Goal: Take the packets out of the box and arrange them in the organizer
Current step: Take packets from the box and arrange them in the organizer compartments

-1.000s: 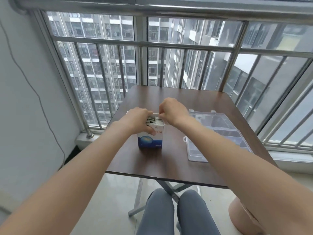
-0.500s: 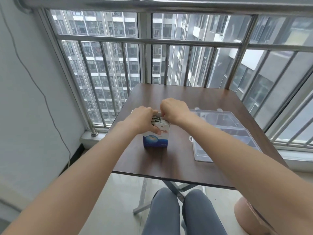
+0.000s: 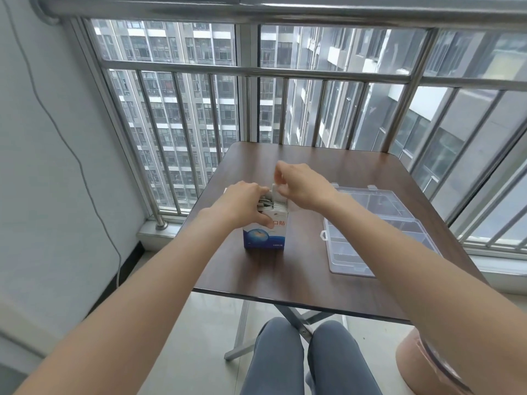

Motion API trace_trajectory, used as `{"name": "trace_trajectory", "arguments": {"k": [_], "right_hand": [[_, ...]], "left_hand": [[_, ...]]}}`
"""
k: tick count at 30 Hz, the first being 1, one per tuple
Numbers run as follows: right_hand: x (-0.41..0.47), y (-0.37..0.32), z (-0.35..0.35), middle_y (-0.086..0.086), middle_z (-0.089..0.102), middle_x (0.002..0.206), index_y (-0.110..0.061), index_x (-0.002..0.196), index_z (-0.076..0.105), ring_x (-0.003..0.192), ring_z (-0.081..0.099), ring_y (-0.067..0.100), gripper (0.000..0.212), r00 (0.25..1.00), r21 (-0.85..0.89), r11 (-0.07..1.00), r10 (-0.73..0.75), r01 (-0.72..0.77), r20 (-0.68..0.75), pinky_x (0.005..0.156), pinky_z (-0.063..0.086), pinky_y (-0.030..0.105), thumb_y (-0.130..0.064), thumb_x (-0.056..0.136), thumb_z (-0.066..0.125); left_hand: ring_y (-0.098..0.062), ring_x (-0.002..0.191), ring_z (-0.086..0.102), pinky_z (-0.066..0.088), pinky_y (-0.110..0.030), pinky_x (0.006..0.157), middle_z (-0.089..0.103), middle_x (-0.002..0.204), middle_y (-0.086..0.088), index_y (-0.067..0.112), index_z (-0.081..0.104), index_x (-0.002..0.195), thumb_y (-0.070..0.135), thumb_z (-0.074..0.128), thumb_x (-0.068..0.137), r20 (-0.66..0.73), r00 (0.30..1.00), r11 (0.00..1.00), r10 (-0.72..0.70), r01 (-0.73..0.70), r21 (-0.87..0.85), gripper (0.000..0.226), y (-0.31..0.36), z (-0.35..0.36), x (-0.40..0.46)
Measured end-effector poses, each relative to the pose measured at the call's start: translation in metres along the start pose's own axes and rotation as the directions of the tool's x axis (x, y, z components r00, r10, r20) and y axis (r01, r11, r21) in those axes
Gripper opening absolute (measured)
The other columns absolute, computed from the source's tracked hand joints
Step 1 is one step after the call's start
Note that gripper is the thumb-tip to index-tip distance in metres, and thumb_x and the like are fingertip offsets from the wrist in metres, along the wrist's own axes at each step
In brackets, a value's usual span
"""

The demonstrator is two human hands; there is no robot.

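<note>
Fingers of the right hand [image 3: 302,186] pinch a packet [image 3: 276,193] above the box [image 3: 265,232]; the left hand [image 3: 247,205] grips the box; the organizer [image 3: 370,232], at 3 o'clock, looks empty.

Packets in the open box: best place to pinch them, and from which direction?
Pinch the top edges of the packets from straight above. They stand upright, packed in the box, so only their upper ends show at its open top; the walls block any side approach. The left hand already steadies the box by its upper part while the right hand pinches above the opening.
</note>
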State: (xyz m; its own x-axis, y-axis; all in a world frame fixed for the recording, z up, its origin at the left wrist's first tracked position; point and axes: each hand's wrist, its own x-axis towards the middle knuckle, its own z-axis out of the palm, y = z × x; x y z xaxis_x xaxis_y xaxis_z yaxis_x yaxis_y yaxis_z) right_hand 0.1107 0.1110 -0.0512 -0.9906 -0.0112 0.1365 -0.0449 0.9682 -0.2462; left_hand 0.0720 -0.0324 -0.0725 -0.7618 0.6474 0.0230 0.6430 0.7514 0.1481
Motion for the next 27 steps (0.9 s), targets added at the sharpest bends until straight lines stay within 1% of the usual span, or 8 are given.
{"name": "trace_trajectory", "arguments": {"k": [4, 8, 12, 15, 17, 21, 25, 27], "right_hand": [[-0.003, 0.001, 0.007, 0.009, 0.063, 0.109, -0.009, 0.106, 0.061, 0.1, 0.059, 0.027, 0.018, 0.998, -0.005, 1.0, -0.013, 0.013, -0.054, 0.083, 0.051, 0.044, -0.008, 0.09, 0.053], [-0.008, 0.008, 0.001, 0.011, 0.067, 0.105, -0.005, 0.105, 0.066, 0.097, 0.062, 0.024, 0.018, 0.976, 0.232, 0.973, 0.067, -0.018, -0.207, 0.084, 0.051, 0.039, -0.01, 0.09, 0.058], [-0.018, 0.018, -0.014, 0.011, 0.064, 0.092, -0.001, 0.103, 0.064, 0.083, 0.062, 0.021, 0.016, 0.925, 0.519, 0.855, 0.209, -0.014, -0.318, 0.061, 0.058, 0.027, -0.006, 0.088, 0.062], [-0.031, 0.027, -0.021, 0.01, 0.065, 0.087, -0.002, 0.102, 0.062, 0.076, 0.064, 0.016, 0.015, 0.917, 0.73, 0.683, 0.305, -0.023, -0.256, 0.056, 0.055, 0.02, -0.004, 0.087, 0.063], [-0.046, 0.038, -0.029, 0.007, 0.066, 0.081, -0.006, 0.094, 0.062, 0.068, 0.065, 0.01, 0.009, 0.935, 0.808, 0.588, 0.303, -0.033, -0.183, 0.059, 0.055, 0.021, -0.002, 0.086, 0.063], [-0.073, 0.054, -0.033, 0.007, 0.067, 0.076, -0.005, 0.089, 0.063, 0.061, 0.065, 0.007, 0.009, 0.967, 0.873, 0.487, 0.23, -0.016, -0.11, 0.06, 0.053, 0.018, 0.002, 0.084, 0.064], [-0.09, 0.064, -0.031, 0.01, 0.068, 0.078, -0.003, 0.089, 0.066, 0.066, 0.065, 0.011, 0.01, 0.965, 0.889, 0.458, 0.218, 0.03, -0.145, 0.064, 0.054, 0.018, 0.004, 0.081, 0.065], [-0.097, 0.069, -0.028, 0.011, 0.068, 0.08, 0.002, 0.094, 0.067, 0.069, 0.066, 0.01, 0.013, 0.955, 0.883, 0.467, 0.237, 0.047, -0.176, 0.066, 0.054, 0.019, 0.007, 0.081, 0.064]], "left_hand": [[-0.025, 0.115, 0.054, 0.044, -0.036, 0.092, 0.062, 0.123, -0.004, 0.018, 0.053, 0.131, 0.043, 0.078, 0.07, -0.018, 1.0, 0.999, 0.0, -0.001, -0.034, 0.07, 0.0, 0.003, -0.001], [-0.023, 0.11, 0.053, 0.044, -0.035, 0.082, 0.064, 0.115, -0.002, 0.023, 0.056, 0.123, 0.042, 0.079, 0.07, 0.003, 1.0, 0.998, -0.015, 0.015, -0.063, 0.061, 0.002, 0.001, -0.001], [-0.024, 0.11, 0.051, 0.038, -0.031, 0.075, 0.061, 0.115, -0.005, 0.019, 0.055, 0.117, 0.042, 0.079, 0.069, 0.033, 0.998, 0.997, -0.056, 0.058, -0.057, 0.059, 0.001, -0.004, 0.002], [-0.025, 0.139, 0.024, 0.023, -0.037, 0.11, 0.035, 0.149, -0.008, 0.012, 0.031, 0.143, 0.051, 0.075, 0.071, 0.074, 0.996, 0.999, -0.042, 0.042, -0.001, 0.093, 0.0, -0.003, -0.004], [-0.02, 0.146, 0.007, 0.007, -0.037, 0.116, 0.017, 0.157, -0.004, 0.013, 0.012, 0.15, 0.056, 0.072, 0.071, -0.022, 1.0, 0.988, 0.0, -0.004, -0.156, 0.108, 0.011, -0.01, -0.012], [-0.009, 0.126, 0.046, 0.035, -0.024, 0.101, 0.048, 0.14, 0.004, 0.016, 0.032, 0.146, 0.05, 0.059, 0.084, -0.228, 0.973, 0.789, 0.044, -0.174, -0.59, 0.076, 0.05, -0.019, -0.014], [-0.006, 0.082, 0.063, 0.046, -0.02, 0.072, 0.068, 0.094, 0.004, 0.008, 0.06, 0.119, 0.04, 0.045, 0.096, -0.067, 0.992, 0.727, 0.106, -0.123, -0.676, 0.042, 0.076, -0.005, -0.008], [-0.017, 0.076, 0.068, 0.052, -0.025, 0.072, 0.069, 0.089, -0.007, -0.001, 0.061, 0.11, 0.032, 0.04, 0.1, 0.083, 0.982, 0.556, 0.172, -0.027, -0.831, 0.041, 0.085, 0.006, -0.008]]}}
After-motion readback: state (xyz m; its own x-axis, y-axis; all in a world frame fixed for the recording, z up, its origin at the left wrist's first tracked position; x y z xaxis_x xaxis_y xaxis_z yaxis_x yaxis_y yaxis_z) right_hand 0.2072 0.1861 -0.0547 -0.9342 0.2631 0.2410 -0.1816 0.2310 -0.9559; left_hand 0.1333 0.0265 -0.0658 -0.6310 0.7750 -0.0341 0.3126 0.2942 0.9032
